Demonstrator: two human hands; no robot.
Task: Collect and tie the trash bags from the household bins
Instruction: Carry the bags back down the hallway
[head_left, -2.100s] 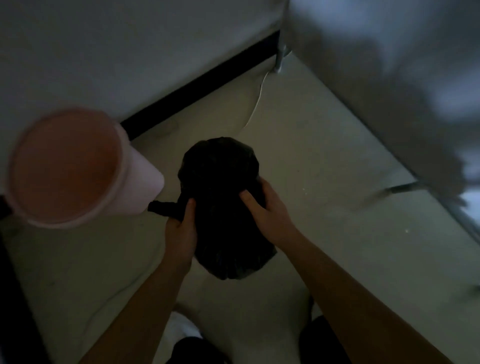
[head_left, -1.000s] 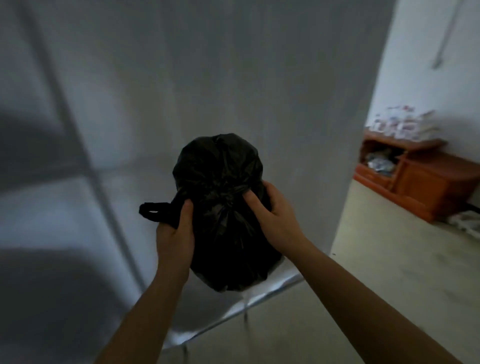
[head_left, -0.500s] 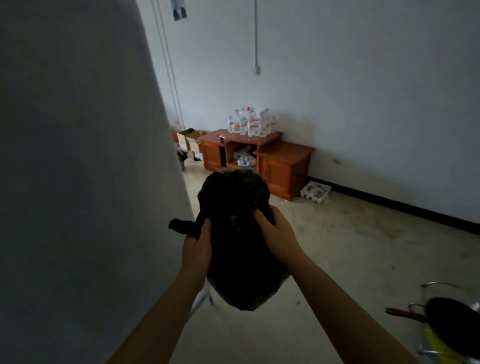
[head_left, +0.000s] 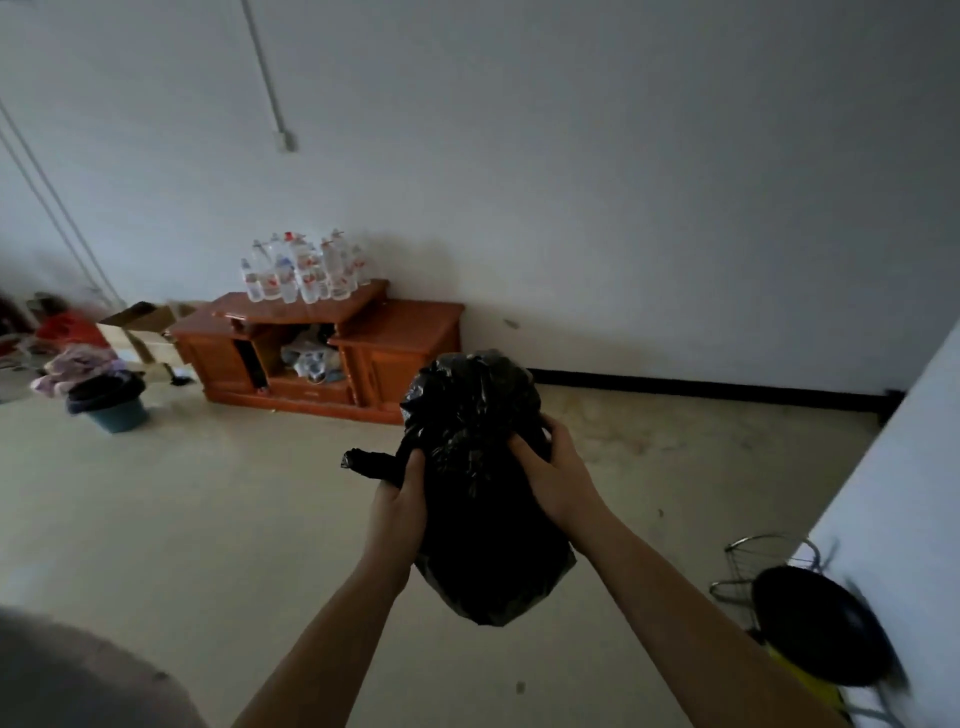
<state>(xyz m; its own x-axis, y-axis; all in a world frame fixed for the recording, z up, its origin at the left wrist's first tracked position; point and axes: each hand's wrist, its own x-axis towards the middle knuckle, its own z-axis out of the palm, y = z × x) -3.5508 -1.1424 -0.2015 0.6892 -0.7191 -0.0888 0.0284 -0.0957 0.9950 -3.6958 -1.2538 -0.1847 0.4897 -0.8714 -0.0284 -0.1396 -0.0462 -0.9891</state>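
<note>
A full black trash bag (head_left: 475, 540) hangs in front of me, held up in the air by both hands at its gathered neck. My left hand (head_left: 397, 504) grips the neck's left side, and a twisted tail of plastic (head_left: 369, 462) sticks out left of it. My right hand (head_left: 553, 473) clasps the neck's right side, fingers pressed into the plastic. The bag's puffed top (head_left: 467, 389) rises above my hands.
A wooden cabinet (head_left: 400, 343) with several water bottles (head_left: 304, 273) stands against the far wall. A teal bin (head_left: 114, 410) heaped with cloth and a cardboard box (head_left: 140, 322) sit at left. A black pan (head_left: 821, 623) and wire rack (head_left: 763, 561) are at right by a white wall corner (head_left: 893, 499).
I have turned away from the pink bin and the white panel into the open room. Both hands kept the same grip on the bag throughout.
</note>
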